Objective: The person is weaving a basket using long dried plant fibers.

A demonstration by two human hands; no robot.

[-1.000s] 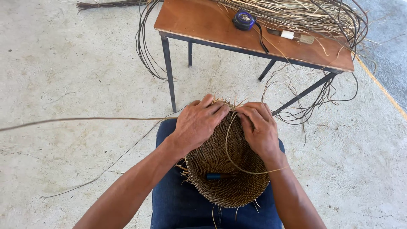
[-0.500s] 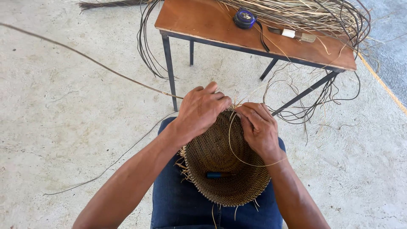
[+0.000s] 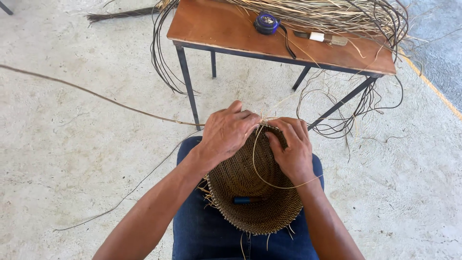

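Observation:
A brown woven basket rests on my lap, its open mouth toward me and a blue-handled tool lying inside. My left hand grips the far rim and pinches a long thin cane strand that runs off to the left. My right hand presses on the rim next to it, fingers curled over the weave. A loop of pale strand curves across the basket between both hands.
A small brown table with dark metal legs stands ahead, bearing a bundle of cane strips, a round blue tape measure and a small tool. Dark strands hang off its sides. Concrete floor all around.
The long strand at the left has swung up and out, then dropped a little. My left hand has shifted slightly on the rim; the right hand stays put.

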